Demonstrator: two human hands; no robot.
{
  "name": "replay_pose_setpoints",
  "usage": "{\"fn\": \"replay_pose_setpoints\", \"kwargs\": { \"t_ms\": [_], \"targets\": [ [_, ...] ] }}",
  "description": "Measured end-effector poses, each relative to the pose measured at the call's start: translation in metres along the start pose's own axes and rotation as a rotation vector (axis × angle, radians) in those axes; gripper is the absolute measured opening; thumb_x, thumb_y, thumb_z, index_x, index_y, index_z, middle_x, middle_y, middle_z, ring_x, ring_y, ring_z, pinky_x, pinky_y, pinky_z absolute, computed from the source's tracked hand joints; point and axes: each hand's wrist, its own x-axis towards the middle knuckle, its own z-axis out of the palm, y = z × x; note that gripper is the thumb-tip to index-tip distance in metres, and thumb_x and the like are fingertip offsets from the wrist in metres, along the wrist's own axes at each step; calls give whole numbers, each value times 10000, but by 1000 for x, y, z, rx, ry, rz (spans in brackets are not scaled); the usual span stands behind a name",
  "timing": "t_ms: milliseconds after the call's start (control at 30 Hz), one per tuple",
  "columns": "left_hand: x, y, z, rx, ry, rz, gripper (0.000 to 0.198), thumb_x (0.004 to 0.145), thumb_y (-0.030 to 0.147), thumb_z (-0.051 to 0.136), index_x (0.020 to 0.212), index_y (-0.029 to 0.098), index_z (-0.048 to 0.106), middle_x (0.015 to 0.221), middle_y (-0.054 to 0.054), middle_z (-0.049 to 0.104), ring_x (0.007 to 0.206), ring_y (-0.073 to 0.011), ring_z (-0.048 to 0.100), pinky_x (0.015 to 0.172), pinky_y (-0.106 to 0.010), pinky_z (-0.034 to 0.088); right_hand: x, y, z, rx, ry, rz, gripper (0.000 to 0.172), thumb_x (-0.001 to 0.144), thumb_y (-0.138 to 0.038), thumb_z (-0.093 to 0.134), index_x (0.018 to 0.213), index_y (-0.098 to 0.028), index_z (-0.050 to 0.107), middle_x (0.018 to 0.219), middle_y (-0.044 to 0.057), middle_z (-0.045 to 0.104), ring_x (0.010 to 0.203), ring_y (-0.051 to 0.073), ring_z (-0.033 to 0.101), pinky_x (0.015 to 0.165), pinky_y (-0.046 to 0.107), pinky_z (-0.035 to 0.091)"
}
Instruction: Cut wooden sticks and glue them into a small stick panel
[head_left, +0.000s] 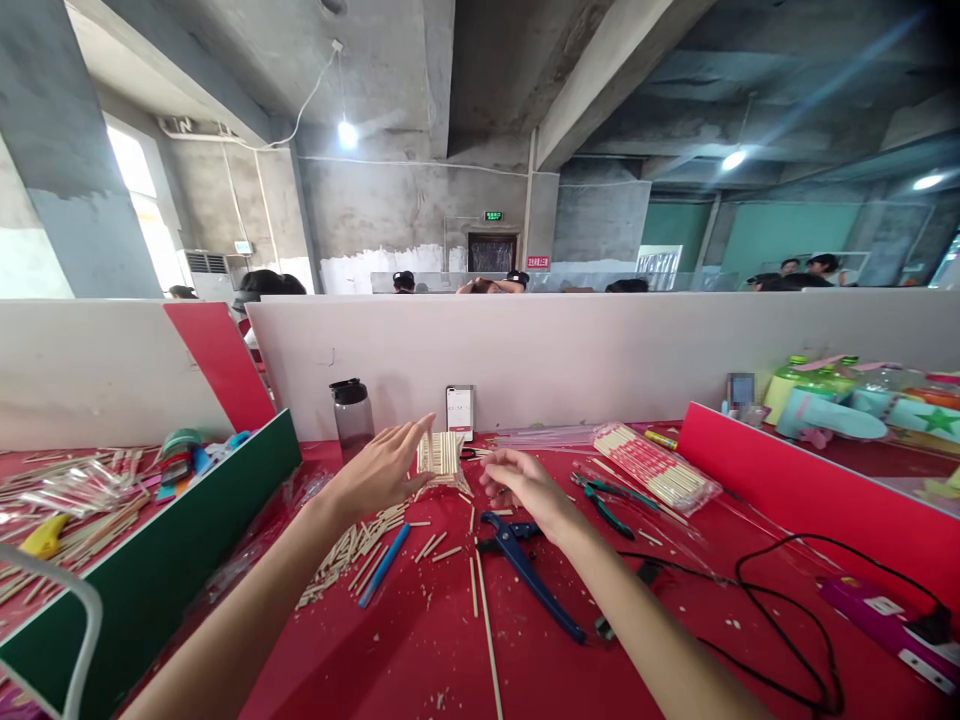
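Observation:
My left hand (386, 465) is held over the red table with its fingers stretched out and nothing in it. Just beyond its fingers stands a small structure of pale wooden sticks (448, 456), partly covered by the hand. To the right of that structure hovers my right hand (521, 490), its fingers loosely bent and apart, with no object visible in them. Below it lies a blue-handled cutter (529, 575). Cut stick pieces (352, 550) are heaped under my left forearm, beside a blue tube (385, 565). One long thin stick (487, 630) points toward me.
At the back are a dark-lidded bottle (351, 415) and a propped phone (460, 410). Green-handled pliers (604, 510) lie near a bag of sticks (652, 465). A black cable (795, 590) and purple power strip (885, 620) sit right. Green (187, 560) and red (817, 490) dividers flank the table.

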Motion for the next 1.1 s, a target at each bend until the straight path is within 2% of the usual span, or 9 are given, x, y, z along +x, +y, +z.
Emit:
{"fn": "replay_pose_setpoints", "kwargs": {
  "t_ms": [167, 300, 433, 533, 800, 933, 1100],
  "targets": [
    [16, -7, 15, 96, -93, 42, 768, 950, 448, 533, 1549, 153, 153, 1443, -202, 514, 1285, -350, 542, 1012, -444, 444, 50, 10, 9, -113, 85, -55, 247, 720, -290, 729, 913, -214, 594, 855, 7, 633, 750, 163, 629, 578, 252, 534],
    [19, -11, 23, 122, -116, 42, 780, 945, 431, 534, 1551, 155, 128, 1456, -199, 501, 1273, -351, 552, 997, -424, 442, 72, 24, 18, -82, 40, -54, 331, 730, -314, 715, 1012, -241, 557, 828, -14, 617, 778, 177, 637, 617, 267, 532],
    [21, -9, 25, 160, -125, 52, 771, 945, 428, 532, 1549, 167, 130, 1439, -189, 521, 1247, -345, 570, 992, -410, 434, 75, 29, 25, -39, -22, -59, 393, 758, -338, 687, 1118, -266, 546, 794, -28, 617, 766, 183, 641, 632, 275, 524],
    [23, -6, 27, 186, -123, 61, 752, 949, 420, 528, 1542, 152, 151, 1428, -198, 527, 1252, -339, 562, 1005, -412, 423, 77, 27, 26, -94, -12, -101, 413, 768, -360, 683, 1156, -265, 578, 789, -20, 640, 795, 192, 646, 674, 280, 511],
    [22, -4, 30, 220, -107, 74, 718, 950, 368, 530, 1528, 130, 177, 1412, -200, 534, 1282, -325, 533, 1028, -410, 411, 87, 24, 30, -205, 3, -231, 326, 765, -346, 671, 1071, -235, 674, 855, -2, 697, 839, 189, 642, 761, 288, 473],
    [23, -4, 30, 236, -114, 90, 707, 949, 354, 532, 1524, 130, 186, 1414, -200, 529, 1278, -329, 529, 1023, -417, 415, 88, 23, 35, -173, 2, -233, 273, 745, -334, 676, 994, -222, 693, 791, -9, 676, 788, 179, 625, 715, 273, 460],
    [20, -2, 31, 227, -100, 74, 719, 959, 364, 522, 1537, 131, 165, 1374, -195, 557, 1235, -330, 551, 1011, -430, 426, 91, 22, 42, -34, 3, -134, 292, 665, -264, 740, 945, -206, 683, 678, -40, 628, 649, 144, 580, 581, 224, 406]
  ]
}}
